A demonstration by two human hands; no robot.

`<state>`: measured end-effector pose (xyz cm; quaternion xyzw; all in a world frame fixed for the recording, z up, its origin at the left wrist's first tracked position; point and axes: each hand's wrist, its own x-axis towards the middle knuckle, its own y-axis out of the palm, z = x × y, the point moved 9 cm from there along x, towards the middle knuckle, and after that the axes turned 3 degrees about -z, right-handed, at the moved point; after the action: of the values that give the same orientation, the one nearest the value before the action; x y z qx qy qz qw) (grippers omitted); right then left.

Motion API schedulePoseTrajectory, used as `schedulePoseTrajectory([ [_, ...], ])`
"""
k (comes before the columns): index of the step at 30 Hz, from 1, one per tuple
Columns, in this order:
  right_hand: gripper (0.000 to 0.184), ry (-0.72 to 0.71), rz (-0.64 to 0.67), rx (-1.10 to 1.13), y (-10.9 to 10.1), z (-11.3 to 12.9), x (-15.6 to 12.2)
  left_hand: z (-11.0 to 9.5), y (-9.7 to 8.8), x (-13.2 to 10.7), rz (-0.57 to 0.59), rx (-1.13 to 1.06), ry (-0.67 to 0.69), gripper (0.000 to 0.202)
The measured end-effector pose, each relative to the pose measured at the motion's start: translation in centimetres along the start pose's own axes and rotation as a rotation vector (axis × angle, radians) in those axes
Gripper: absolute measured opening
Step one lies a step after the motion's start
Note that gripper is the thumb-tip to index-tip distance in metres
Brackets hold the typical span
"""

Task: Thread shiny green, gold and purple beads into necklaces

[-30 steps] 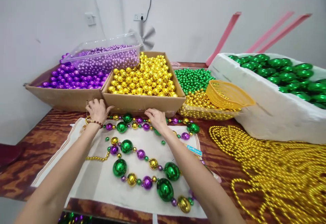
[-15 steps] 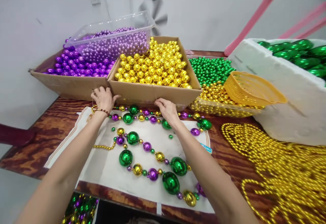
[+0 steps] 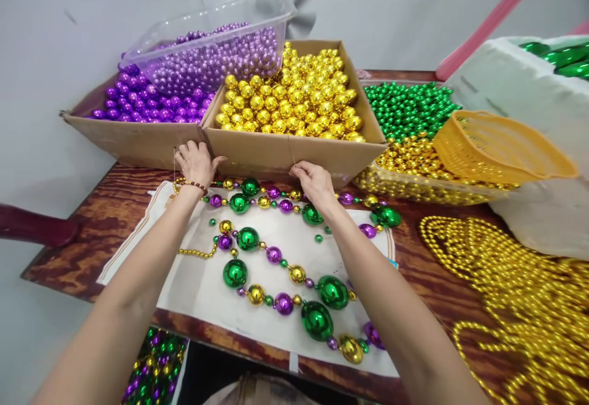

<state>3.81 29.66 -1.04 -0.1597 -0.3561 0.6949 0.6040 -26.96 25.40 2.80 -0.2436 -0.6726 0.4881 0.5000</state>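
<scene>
A long strand of green, purple and gold beads lies looped on a white cloth. Both my hands rest on its top row, right against the front wall of the cardboard box of gold balls. My left hand, with a bead bracelet on its wrist, is at the box's left corner with its fingers bunched on the strand's end. My right hand curls down on the strand near the middle of the box front. A thin thread stands up beside each hand.
A cardboard box of purple balls holds a clear tub of lilac beads. To the right are green beads, a yellow basket on gold beads, a white foam box and gold bead strings on the wooden table.
My view has tipped down and closer, so everything sits higher in the picture. Both hands stay at the box front on the strand's top row.
</scene>
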Motion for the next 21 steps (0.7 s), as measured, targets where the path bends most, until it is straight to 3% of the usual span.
schedulePoseTrajectory([
  [7, 0.028, -0.037, -0.009, -0.066, 0.1, 0.5, 0.8, -0.2, 0.0, 0.3, 0.04, -0.026, -0.015, 0.067],
  [12, 0.026, -0.094, -0.001, -0.18, -0.9, -0.1, -1.6, 0.2, 0.0, 0.1, 0.039, -0.008, -0.005, 0.079],
  [15, 0.028, -0.1, -0.04, -0.279, -4.1, -2.8, -4.7, 0.3, 0.1, 0.2, 0.042, -0.008, 0.02, 0.085],
  [21, 0.027, -0.015, -0.126, -0.497, -12.6, -11.7, -9.1, 0.9, 0.5, -0.1, 0.033, -0.023, -0.003, 0.085],
])
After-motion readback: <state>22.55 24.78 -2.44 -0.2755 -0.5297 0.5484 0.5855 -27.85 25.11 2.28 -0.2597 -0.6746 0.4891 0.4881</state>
